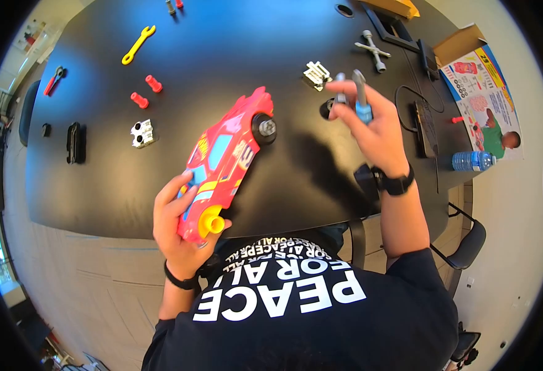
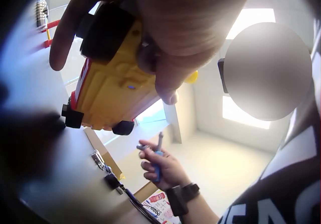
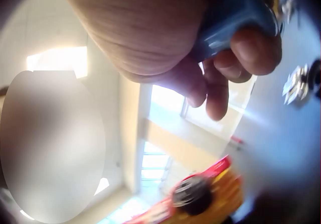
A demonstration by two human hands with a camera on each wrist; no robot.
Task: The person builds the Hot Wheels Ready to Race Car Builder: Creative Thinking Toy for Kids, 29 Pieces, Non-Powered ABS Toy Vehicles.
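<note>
My left hand grips a red toy car by its rear end, above the near table edge. The car has blue windows, a black wheel and a yellow round part at the back. In the left wrist view its yellow underside shows, with black wheels. My right hand is raised over the table, to the right of the car. It holds a toy screwdriver with a blue handle, its grey shaft pointing away. A small grey piece is at the thumb and forefinger.
On the black table lie a yellow wrench, red bolts, a silver engine-like part, a chrome part, a black wheel and a grey cross wrench. A water bottle and printed box stand right.
</note>
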